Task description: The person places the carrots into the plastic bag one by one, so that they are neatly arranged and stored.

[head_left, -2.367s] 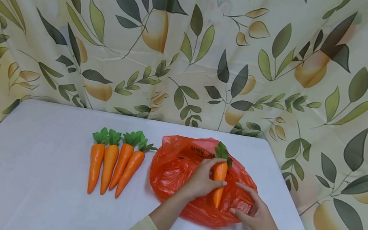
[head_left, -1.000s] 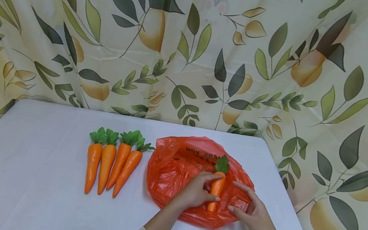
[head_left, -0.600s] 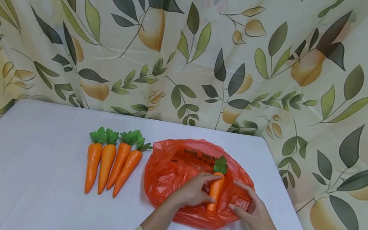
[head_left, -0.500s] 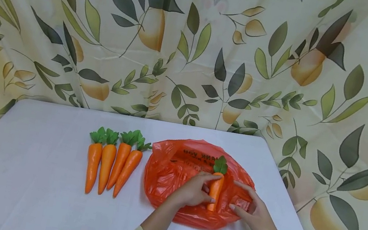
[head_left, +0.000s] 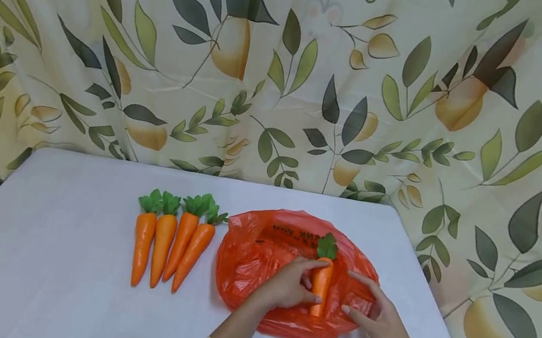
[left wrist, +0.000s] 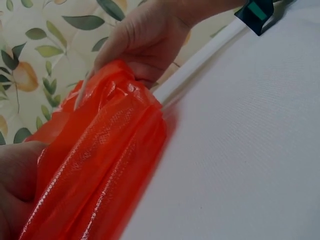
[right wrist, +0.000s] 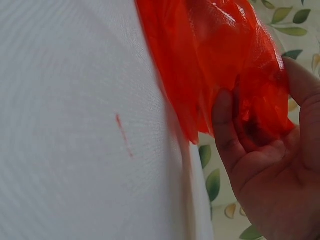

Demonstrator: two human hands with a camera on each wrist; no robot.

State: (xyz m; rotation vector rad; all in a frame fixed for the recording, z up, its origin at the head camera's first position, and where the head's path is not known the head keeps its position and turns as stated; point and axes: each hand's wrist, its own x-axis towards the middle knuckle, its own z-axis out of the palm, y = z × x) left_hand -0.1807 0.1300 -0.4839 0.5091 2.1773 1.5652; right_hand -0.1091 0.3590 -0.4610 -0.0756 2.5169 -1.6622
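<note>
My left hand pinches a carrot between thumb and fingers, leafy top pointing away from me. The carrot lies within the mouth of a red plastic bag, and its lower tip is hidden behind the bag's near side. At the bag's right side, my right hand grips the thin plastic; the right wrist view shows thumb and fingers around a bunched part of the bag. In the left wrist view, only a bit of my left hand shows at the edge, beside the red plastic.
Several carrots with green tops lie side by side on the white table, left of the bag. A curtain printed with leaves and fruit hangs behind the table's far edge.
My left hand has brought the carrot lower and nearer into the bag; its tip, visible at first, is now hidden. My right hand stays at the bag's right side.
</note>
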